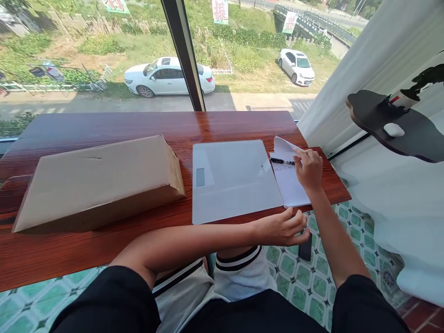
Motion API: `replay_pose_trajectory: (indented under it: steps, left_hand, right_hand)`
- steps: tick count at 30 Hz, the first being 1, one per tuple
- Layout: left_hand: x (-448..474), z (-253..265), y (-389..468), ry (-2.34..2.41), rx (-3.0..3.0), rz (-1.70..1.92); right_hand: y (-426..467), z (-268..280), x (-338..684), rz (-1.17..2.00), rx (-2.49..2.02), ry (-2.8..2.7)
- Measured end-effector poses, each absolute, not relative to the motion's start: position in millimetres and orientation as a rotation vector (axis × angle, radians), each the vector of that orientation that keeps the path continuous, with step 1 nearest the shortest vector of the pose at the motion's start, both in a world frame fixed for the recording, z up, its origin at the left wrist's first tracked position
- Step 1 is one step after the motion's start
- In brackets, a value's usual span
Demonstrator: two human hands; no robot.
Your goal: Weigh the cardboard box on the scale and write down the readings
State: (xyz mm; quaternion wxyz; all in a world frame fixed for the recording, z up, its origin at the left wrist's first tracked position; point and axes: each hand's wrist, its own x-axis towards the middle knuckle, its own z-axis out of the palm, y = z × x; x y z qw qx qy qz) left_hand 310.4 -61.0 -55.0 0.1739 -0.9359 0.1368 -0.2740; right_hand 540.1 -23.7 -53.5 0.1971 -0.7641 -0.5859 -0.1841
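Observation:
At the table's right end lies a notebook (289,187) with handwriting on its upper part, and one page (285,145) is curled up at the top. My right hand (309,170) has thumb and fingers pinched on that raised page. A black pen (281,161) rests across the paper, its right end close to my right hand. My left hand (282,227) hovers just off the table's front edge, fingers apart and holding nothing. Left of the notebook is a flat pale grey bathroom scale (232,185) with a small grey display.
A long closed cardboard box (104,178) occupies the left of the reddish wooden table (236,121). Below, a dark phone-like object (305,247) lies over the green tiled floor (317,289). On the right are a white curtain (388,222) and a dark wavy shelf (367,111); a window stands behind.

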Motion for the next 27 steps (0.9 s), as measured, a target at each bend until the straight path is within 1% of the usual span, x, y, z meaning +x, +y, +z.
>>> replay_pose_trajectory:
  steps: [7,17,27]
  left_hand:
    - [310,-69,-71,0.282,-2.606,-0.836]
    - [315,-78,-73,0.122,-2.628,-0.836]
    - [319,-85,-77,0.095,-2.656,-0.837]
  right_hand:
    - [-25,-67,538,-0.564,-2.156,-1.626]
    - [-31,-68,538,-0.519,-2.247,-1.639]
    - [-29,-70,539,-0.449,-2.274,-1.664]
